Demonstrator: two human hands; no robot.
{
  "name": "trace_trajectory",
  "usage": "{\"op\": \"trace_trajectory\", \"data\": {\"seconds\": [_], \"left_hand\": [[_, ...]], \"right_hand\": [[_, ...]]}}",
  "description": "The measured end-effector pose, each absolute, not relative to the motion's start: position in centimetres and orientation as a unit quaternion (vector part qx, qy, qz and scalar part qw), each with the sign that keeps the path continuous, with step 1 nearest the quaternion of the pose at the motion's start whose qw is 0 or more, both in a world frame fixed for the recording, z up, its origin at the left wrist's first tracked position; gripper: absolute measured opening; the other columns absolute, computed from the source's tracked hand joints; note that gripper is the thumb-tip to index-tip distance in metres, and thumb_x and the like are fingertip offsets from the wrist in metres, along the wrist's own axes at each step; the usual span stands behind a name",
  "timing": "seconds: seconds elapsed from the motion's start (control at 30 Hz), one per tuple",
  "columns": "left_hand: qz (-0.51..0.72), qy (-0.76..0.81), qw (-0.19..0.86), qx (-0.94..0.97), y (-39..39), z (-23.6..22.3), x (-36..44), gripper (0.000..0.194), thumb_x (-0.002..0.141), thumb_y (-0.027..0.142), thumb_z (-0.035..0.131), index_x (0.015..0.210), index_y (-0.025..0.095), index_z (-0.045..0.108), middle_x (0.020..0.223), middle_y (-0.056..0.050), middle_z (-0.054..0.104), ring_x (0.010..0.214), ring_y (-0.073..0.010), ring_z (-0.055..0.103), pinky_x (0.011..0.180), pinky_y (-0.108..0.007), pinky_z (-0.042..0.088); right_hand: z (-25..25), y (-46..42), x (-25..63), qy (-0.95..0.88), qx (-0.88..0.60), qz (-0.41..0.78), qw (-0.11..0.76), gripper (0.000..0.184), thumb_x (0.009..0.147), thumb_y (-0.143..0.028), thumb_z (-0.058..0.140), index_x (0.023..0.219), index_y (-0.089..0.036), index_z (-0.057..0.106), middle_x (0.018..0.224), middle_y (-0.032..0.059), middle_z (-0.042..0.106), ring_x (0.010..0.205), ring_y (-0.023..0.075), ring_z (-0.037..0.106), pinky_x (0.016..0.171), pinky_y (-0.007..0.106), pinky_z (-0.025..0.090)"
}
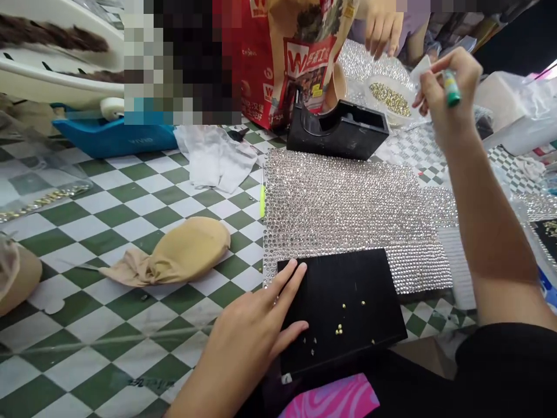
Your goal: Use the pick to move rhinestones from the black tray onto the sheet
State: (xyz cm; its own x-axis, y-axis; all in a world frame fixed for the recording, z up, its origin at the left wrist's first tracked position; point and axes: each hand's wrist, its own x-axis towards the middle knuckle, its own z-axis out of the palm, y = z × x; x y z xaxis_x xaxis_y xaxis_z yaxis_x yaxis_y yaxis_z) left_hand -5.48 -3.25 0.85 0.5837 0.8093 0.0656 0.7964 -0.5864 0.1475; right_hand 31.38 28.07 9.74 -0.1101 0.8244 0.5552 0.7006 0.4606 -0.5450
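My left hand (256, 316) lies with its fingers stretched out on the left edge of a flat black board (335, 284). Several tiny gold beads (339, 330) and a few small clear stones (313, 342) are scattered over the board. Raised at the upper right, my right hand (455, 87) is closed around a slim white tube with a green end (451, 90). A small white flat piece (420, 68) is pinched at its fingertips, its kind unclear. Just left of these fingertips, a clear dish (397, 119) holds gold beads (387, 98).
Sheets of silver rhinestones (348, 209) lie beyond the board. A black tape dispenser (337, 130), a blue one (117, 136) and a red-and-brown paper bag (270, 64) stand behind. At left lies a beige cloth-wrapped pad (191, 249). Another person's hand (383, 29) is at the top.
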Motion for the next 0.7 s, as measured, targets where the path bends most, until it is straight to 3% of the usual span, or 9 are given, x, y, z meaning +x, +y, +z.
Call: {"op": "trace_trajectory", "data": {"seconds": [0.1, 0.23, 0.33, 0.57, 0.7], "left_hand": [[0.069, 0.451, 0.053, 0.888, -3.3, 0.9, -5.6, 0.058, 0.096, 0.039, 0.058, 0.148, 0.018, 0.046, 0.147, -0.009, 0.058, 0.079, -0.0173, 0.075, 0.065, -0.029, 0.06], [0.061, 0.451, 0.058, 0.888, -3.3, 1.1, -5.7, 0.059, 0.098, 0.039, 0.053, 0.152, 0.018, 0.04, 0.15, -0.01, 0.055, 0.081, -0.0186, 0.074, 0.069, -0.031, 0.06], [0.049, 0.448, 0.051, 0.891, -3.1, 1.3, -5.7, 0.06, 0.098, 0.04, 0.053, 0.152, 0.016, 0.039, 0.15, -0.01, 0.055, 0.081, -0.0198, 0.074, 0.067, -0.033, 0.06], [0.002, 0.447, 0.059, 0.893, -2.8, 1.6, -5.8, 0.061, 0.103, 0.043, 0.037, 0.157, 0.017, 0.029, 0.158, -0.01, 0.044, 0.094, -0.0261, 0.074, 0.058, -0.039, 0.058], [-0.011, 0.466, 0.145, 0.873, -2.6, 1.9, -5.9, 0.06, 0.104, 0.046, 0.017, 0.159, 0.023, 0.026, 0.158, -0.008, 0.044, 0.105, -0.0325, 0.071, 0.06, -0.043, 0.056]], "right_hand": [[9.4, 19.6, 31.4, -0.728, -0.538, 0.088, 0.415, 0.026, 0.088, -0.035, 0.07, 0.094, -0.016, 0.053, 0.063, -0.0065, 0.05, 0.059, 0.0078, 0.064, 0.047, 0.015, 0.04], [7.9, 8.0, 30.9, -0.731, -0.569, 0.03, 0.374, 0.024, 0.086, -0.038, 0.072, 0.092, -0.018, 0.059, 0.077, 0.0005, 0.062, 0.073, 0.0108, 0.07, 0.064, 0.022, 0.054], [6.3, 2.3, 31.9, -0.697, -0.625, -0.023, 0.35, 0.022, 0.081, -0.035, 0.074, 0.091, -0.018, 0.064, 0.085, 0.0023, 0.066, 0.075, 0.0095, 0.066, 0.07, 0.024, 0.054], [2.0, -1.7, 38.3, -0.551, -0.765, -0.089, 0.32, 0.022, 0.075, -0.034, 0.068, 0.085, -0.017, 0.058, 0.074, 0.0006, 0.061, 0.066, 0.0119, 0.061, 0.064, 0.027, 0.048], [1.4, -2.0, 39.7, -0.512, -0.793, -0.112, 0.312, 0.037, 0.075, -0.047, 0.073, 0.094, -0.018, 0.059, 0.081, 0.0021, 0.063, 0.077, 0.0166, 0.064, 0.076, 0.035, 0.051]]}}
